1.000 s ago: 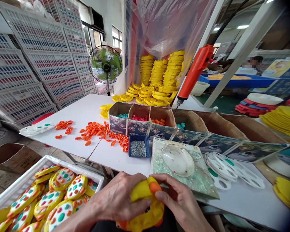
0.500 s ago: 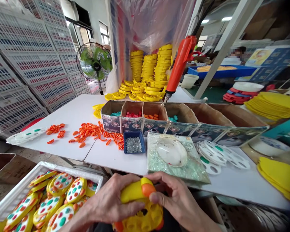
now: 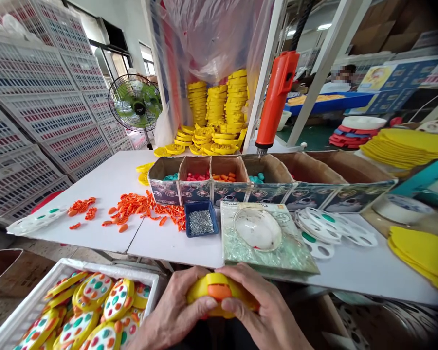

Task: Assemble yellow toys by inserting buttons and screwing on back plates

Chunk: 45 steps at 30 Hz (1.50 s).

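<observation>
Both hands grip one yellow plastic toy [image 3: 199, 291] at the bottom centre, just in front of the table edge. My left hand [image 3: 180, 304] wraps round its left side, and my right hand [image 3: 261, 301] wraps round its right side. The two thumbs press close together below an orange piece [image 3: 220, 291] set in the toy's near edge. The toy's underside and sides are hidden by my fingers. Beyond it on the table lies a green box with a clear oval window [image 3: 259, 228], a blue tray of small metal screws [image 3: 200, 221] to its left.
A cardboard divider bin [image 3: 237, 192] holds teal, pink and orange pieces. Above it hangs a red electric screwdriver [image 3: 277, 102]. Loose orange parts [image 3: 131, 206] lie left; white perforated discs [image 3: 319, 226] lie right. A white crate [image 3: 151, 287] of spotted yellow toys stands lower left.
The toy has been tipped, so its hollow inner face no longer shows and its orange piece faces me. Both thumbs have come together at that piece. The view has shifted slightly.
</observation>
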Available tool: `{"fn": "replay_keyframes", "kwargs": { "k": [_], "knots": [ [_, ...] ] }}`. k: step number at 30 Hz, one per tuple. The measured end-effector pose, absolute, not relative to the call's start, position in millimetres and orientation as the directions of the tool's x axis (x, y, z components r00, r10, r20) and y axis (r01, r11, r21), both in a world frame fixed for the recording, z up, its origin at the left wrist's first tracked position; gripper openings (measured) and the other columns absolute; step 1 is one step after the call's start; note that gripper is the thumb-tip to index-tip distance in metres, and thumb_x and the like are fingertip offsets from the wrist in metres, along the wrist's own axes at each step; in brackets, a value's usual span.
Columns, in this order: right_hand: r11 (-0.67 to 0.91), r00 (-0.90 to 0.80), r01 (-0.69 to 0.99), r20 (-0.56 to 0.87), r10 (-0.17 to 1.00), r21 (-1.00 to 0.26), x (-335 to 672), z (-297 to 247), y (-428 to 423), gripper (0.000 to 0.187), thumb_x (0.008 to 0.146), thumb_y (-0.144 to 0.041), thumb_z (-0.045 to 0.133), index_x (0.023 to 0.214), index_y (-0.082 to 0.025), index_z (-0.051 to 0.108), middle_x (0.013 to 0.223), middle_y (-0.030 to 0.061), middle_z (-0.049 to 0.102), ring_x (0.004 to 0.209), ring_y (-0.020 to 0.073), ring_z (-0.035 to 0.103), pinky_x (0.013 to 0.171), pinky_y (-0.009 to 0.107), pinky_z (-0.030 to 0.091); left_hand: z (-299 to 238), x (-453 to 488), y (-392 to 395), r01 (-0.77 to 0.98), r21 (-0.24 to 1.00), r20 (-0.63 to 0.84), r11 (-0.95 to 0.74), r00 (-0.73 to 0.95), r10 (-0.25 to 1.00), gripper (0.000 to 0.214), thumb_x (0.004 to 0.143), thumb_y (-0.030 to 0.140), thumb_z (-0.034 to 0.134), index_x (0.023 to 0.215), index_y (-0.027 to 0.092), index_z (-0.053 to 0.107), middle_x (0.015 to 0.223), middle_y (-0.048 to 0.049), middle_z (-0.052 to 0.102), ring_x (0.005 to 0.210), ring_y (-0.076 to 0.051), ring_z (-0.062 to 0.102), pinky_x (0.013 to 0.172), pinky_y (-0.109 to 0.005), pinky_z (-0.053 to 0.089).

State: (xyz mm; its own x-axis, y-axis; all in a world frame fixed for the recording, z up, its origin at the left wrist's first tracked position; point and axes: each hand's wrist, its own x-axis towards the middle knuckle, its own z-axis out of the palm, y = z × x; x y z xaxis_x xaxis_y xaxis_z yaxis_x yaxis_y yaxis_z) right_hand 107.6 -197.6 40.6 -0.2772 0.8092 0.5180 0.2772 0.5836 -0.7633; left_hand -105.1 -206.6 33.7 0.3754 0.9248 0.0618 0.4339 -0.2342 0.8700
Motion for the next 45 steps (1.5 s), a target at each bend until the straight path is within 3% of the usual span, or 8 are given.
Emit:
{"fn": "replay_keyframes", "kwargs": {
  "k": [6, 11, 15, 20, 23, 37, 40, 45],
  "knots": [
    [0.661, -0.303, 0.348, 0.588, 0.750, -0.664, 108.0, 45.2, -206.0, 0.032, 0.099, -0.052, 0.055, 0.117, -0.027, 0.066, 0.097, 0.0041, 0.078, 0.088, 0.0195, 0.075, 0.082, 0.025, 0.062, 28.9, -108.6, -226.8, 0.606, 0.774, 0.012, -0.183, 0.275, 0.961, 0.052, 0.091, 0.068, 0.055, 0.110, 0.022, 0.068, 0.103, -0.0087, 0.070, 0.093, -0.025, 0.060, 0.089, -0.035, 0.048],
    [0.708, -0.320, 0.402, 0.636, 0.702, -0.580, 109.0, 40.1, -195.1, 0.029, 0.102, -0.038, 0.056, 0.126, -0.023, 0.063, 0.107, 0.0072, 0.076, 0.098, 0.0198, 0.073, 0.087, 0.027, 0.061, 30.1, -97.0, -214.5, 0.500, 0.859, -0.025, -0.107, 0.252, 0.967, 0.056, 0.093, 0.071, 0.046, 0.090, 0.018, 0.064, 0.077, -0.0026, 0.061, 0.070, -0.018, 0.053, 0.067, -0.028, 0.045],
    [0.786, -0.361, 0.447, 0.718, 0.595, -0.427, 111.6, 30.9, -186.1, 0.019, 0.102, -0.025, 0.056, 0.116, -0.020, 0.067, 0.100, 0.0088, 0.073, 0.093, 0.0202, 0.069, 0.082, 0.032, 0.061, 40.0, -87.1, -207.2, 0.406, 0.914, -0.143, 0.012, 0.295, 0.945, 0.048, 0.097, 0.063, 0.047, 0.093, 0.017, 0.060, 0.083, -0.0016, 0.060, 0.075, -0.016, 0.050, 0.065, -0.024, 0.042],
    [0.797, -0.488, 0.504, 0.651, 0.581, -0.334, 119.7, 28.5, -187.6, 0.024, 0.106, -0.026, 0.046, 0.116, -0.017, 0.066, 0.092, 0.0080, 0.072, 0.078, 0.0180, 0.068, 0.071, 0.030, 0.060, 48.8, -85.9, -208.0, 0.512, 0.859, -0.210, -0.003, 0.357, 0.910, 0.033, 0.083, 0.047, 0.071, 0.091, 0.018, 0.057, 0.076, 0.0038, 0.054, 0.067, -0.012, 0.042, 0.058, -0.021, 0.036],
    [0.813, -0.545, 0.535, 0.641, 0.540, -0.229, 123.2, 29.9, -189.5, 0.025, 0.107, -0.026, 0.044, 0.116, -0.015, 0.065, 0.095, 0.0097, 0.074, 0.082, 0.0207, 0.071, 0.069, 0.031, 0.060, 50.5, -85.0, -207.8, 0.581, 0.814, -0.254, 0.003, 0.351, 0.901, 0.022, 0.081, 0.034, 0.069, 0.086, 0.019, 0.053, 0.072, 0.0054, 0.053, 0.062, -0.011, 0.042, 0.053, -0.021, 0.033],
    [0.825, -0.617, 0.564, 0.670, 0.413, 0.011, 126.2, 21.4, -191.3, 0.026, 0.101, -0.011, 0.051, 0.120, -0.007, 0.068, 0.100, 0.0124, 0.078, 0.088, 0.0242, 0.073, 0.070, 0.033, 0.060, 59.0, -83.2, -207.0, 0.590, 0.806, -0.310, 0.046, 0.354, 0.882, 0.022, 0.082, 0.036, 0.069, 0.088, 0.020, 0.056, 0.073, 0.0049, 0.057, 0.061, -0.011, 0.048, 0.051, -0.020, 0.034],
    [0.833, -0.616, 0.553, 0.674, 0.407, 0.003, 125.8, 22.4, -189.8, 0.027, 0.101, -0.011, 0.051, 0.122, -0.008, 0.067, 0.099, 0.0121, 0.078, 0.087, 0.0237, 0.072, 0.071, 0.033, 0.059, 60.2, -83.2, -207.7, 0.589, 0.806, -0.318, 0.059, 0.346, 0.883, 0.024, 0.081, 0.038, 0.070, 0.091, 0.020, 0.059, 0.075, 0.0038, 0.059, 0.064, -0.012, 0.052, 0.052, -0.020, 0.036],
    [0.829, -0.617, 0.541, 0.603, 0.505, -0.141, 124.8, 25.5, -187.9, 0.033, 0.106, -0.028, 0.044, 0.123, -0.010, 0.066, 0.096, 0.0122, 0.075, 0.082, 0.0211, 0.071, 0.068, 0.031, 0.060, 59.9, -80.2, -208.0, 0.618, 0.786, -0.263, -0.017, 0.359, 0.895, 0.019, 0.081, 0.034, 0.068, 0.090, 0.019, 0.061, 0.074, 0.0019, 0.064, 0.061, -0.012, 0.051, 0.053, -0.022, 0.037]
  ]
}}
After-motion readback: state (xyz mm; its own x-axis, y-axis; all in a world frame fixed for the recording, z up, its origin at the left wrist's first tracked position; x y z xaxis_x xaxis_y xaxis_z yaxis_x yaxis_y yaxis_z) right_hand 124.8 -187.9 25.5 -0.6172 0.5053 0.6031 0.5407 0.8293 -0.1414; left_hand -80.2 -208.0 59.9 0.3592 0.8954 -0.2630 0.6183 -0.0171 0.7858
